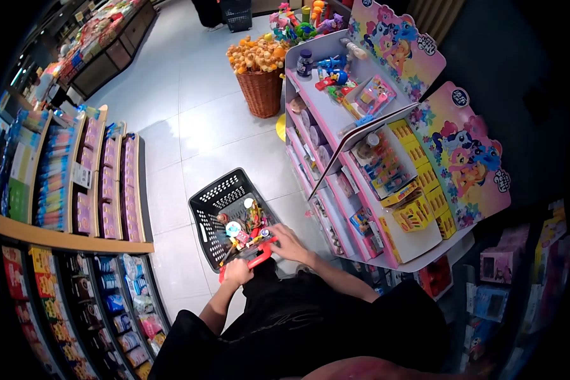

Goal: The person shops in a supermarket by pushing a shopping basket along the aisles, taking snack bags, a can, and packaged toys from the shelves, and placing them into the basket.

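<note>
A black shopping basket (202,196) with perforated walls stands in front of my body, tilted in view. Its red handle (259,258) lies across the near side. My left hand (237,272) is wrapped round the left part of that handle. At the handle's right end is my right hand (287,244), its fingers stretched out over the basket's near right corner; whether it touches the handle I cannot tell. Inside the basket lie several small colourful packaged items (240,235), a round white-topped one (249,203) among them.
To the right stands a pink-edged display rack (386,253) with toys and yellow boxes. Beyond it is a wicker basket (259,95) of orange-yellow items. Snack shelves (88,244) line the left. Tiled floor (171,152) runs between; a dark-clothed person (209,12) is far ahead.
</note>
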Demonstrator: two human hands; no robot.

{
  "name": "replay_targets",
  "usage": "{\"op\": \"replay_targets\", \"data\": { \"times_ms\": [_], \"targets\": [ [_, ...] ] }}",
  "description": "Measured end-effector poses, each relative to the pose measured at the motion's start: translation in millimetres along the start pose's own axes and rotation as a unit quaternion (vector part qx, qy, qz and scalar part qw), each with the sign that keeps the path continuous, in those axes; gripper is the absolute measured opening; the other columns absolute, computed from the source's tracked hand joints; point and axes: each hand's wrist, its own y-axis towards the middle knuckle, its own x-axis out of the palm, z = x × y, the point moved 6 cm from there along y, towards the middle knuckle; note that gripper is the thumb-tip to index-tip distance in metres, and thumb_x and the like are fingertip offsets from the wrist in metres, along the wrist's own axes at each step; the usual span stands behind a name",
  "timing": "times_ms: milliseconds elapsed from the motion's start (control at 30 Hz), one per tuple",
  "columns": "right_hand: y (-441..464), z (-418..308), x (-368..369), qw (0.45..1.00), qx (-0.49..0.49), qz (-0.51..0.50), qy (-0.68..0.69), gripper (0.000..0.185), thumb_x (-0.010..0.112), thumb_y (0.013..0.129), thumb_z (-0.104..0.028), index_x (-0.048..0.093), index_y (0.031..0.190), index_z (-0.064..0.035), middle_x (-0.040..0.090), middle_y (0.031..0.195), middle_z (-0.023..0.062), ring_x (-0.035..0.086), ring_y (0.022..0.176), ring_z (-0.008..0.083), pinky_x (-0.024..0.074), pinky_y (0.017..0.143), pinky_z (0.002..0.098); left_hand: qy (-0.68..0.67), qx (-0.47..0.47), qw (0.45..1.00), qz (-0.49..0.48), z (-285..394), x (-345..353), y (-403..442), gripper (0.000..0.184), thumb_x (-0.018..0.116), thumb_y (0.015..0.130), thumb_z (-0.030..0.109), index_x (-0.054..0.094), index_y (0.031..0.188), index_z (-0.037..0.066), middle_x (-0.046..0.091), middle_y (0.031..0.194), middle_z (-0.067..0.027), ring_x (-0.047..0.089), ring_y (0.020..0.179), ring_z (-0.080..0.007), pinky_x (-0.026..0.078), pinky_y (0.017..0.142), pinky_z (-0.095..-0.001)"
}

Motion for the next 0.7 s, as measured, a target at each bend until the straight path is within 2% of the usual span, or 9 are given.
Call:
{"op": "replay_targets", "data": {
  "times_ms": [67,100,133,167,200,267,367,500,700],
  "targets": [
    [43,-35,28,0.991,-0.113,-0.076,-0.019,0.042,0.066,0.086,-0.021,0.057,0.124,-0.0055,0.056,0.115,0.0153,0.052,0.115,0.0319,0.0435,0.094,0.0422,0.012,-0.017,1.000,0.006,-10,-11,17,0.025,0.066,0.074,0.028,0.075,0.085,0.007,0.071,0.086,-0.0184,0.070,0.082,-0.0361,0.057,0.077,-0.0454],
    [57,-39,51,0.984,-0.129,-0.108,-0.052,0.035,0.058,0.092,-0.023,0.057,0.123,-0.0062,0.056,0.121,0.0160,0.054,0.115,0.0316,0.0458,0.090,0.0457,0.020,-0.045,0.999,0.017,-18,-20,25,0.026,0.067,0.074,0.029,0.075,0.084,0.007,0.072,0.086,-0.0179,0.071,0.081,-0.0353,0.057,0.077,-0.0446],
    [64,-25,87,0.971,-0.182,-0.143,-0.056,0.031,0.054,0.094,-0.025,0.061,0.118,-0.0065,0.060,0.116,0.0168,0.058,0.111,0.0332,0.0476,0.087,0.0477,0.004,-0.045,0.998,0.038,-24,-27,33,0.030,0.069,0.072,0.032,0.075,0.085,0.006,0.072,0.086,-0.0178,0.071,0.083,-0.0334,0.057,0.077,-0.0433],
    [71,-15,116,0.954,-0.231,-0.178,-0.060,0.030,0.050,0.096,-0.027,0.064,0.113,-0.0067,0.064,0.112,0.0176,0.062,0.106,0.0349,0.0494,0.084,0.0496,-0.011,-0.060,0.998,0.007,-28,-37,40,0.035,0.070,0.071,0.036,0.074,0.088,0.005,0.072,0.091,-0.0196,0.071,0.088,-0.0343,0.057,0.080,-0.0437],
    [84,-23,120,0.956,-0.229,-0.171,-0.064,0.030,0.050,0.096,-0.027,0.064,0.113,-0.0067,0.064,0.112,0.0176,0.062,0.106,0.0349,0.0494,0.084,0.0496,-0.031,-0.068,0.997,-0.014,-36,-43,51,0.039,0.070,0.071,0.038,0.074,0.091,0.005,0.072,0.095,-0.0203,0.070,0.091,-0.0348,0.056,0.082,-0.0442],
    [96,-5,147,0.896,-0.002,-0.377,-0.233,0.036,0.048,0.094,-0.035,0.071,0.098,-0.0067,0.070,0.095,0.0196,0.067,0.092,0.0393,0.0518,0.078,0.0511,-0.074,-0.062,0.995,-0.035,-45,-60,65,0.046,0.071,0.070,0.042,0.073,0.096,0.004,0.071,0.101,-0.0213,0.069,0.097,-0.0356,0.055,0.086,-0.0452],
    [132,8,147,0.937,0.088,-0.290,-0.175,0.040,0.051,0.089,-0.040,0.073,0.086,-0.0070,0.070,0.083,0.0206,0.067,0.083,0.0416,0.0522,0.076,0.0504,-0.077,-0.034,0.992,-0.094,-65,-65,96,0.051,0.070,0.069,0.040,0.071,0.104,0.002,0.070,0.105,-0.0224,0.068,0.101,-0.0357,0.054,0.091,-0.0451],
    [167,2,147,0.943,0.101,-0.288,-0.135,0.040,0.056,0.086,-0.041,0.074,0.087,-0.0044,0.069,0.089,0.0245,0.068,0.087,0.0413,0.0518,0.081,0.0515,-0.082,-0.019,0.994,-0.068,-84,-80,123,0.049,0.071,0.067,0.036,0.071,0.102,0.000,0.070,0.105,-0.0236,0.067,0.101,-0.0365,0.054,0.092,-0.0448],
    [222,6,157,0.940,0.108,-0.298,-0.129,0.034,0.058,0.081,-0.037,0.075,0.085,-0.0076,0.070,0.086,0.0222,0.068,0.086,0.0391,0.0519,0.077,0.0500,-0.112,0.000,0.993,-0.040,-110,-112,156,0.045,0.070,0.065,0.029,0.071,0.098,-0.002,0.069,0.102,-0.0267,0.067,0.100,-0.0391,0.053,0.091,-0.0459]
  ]
}}
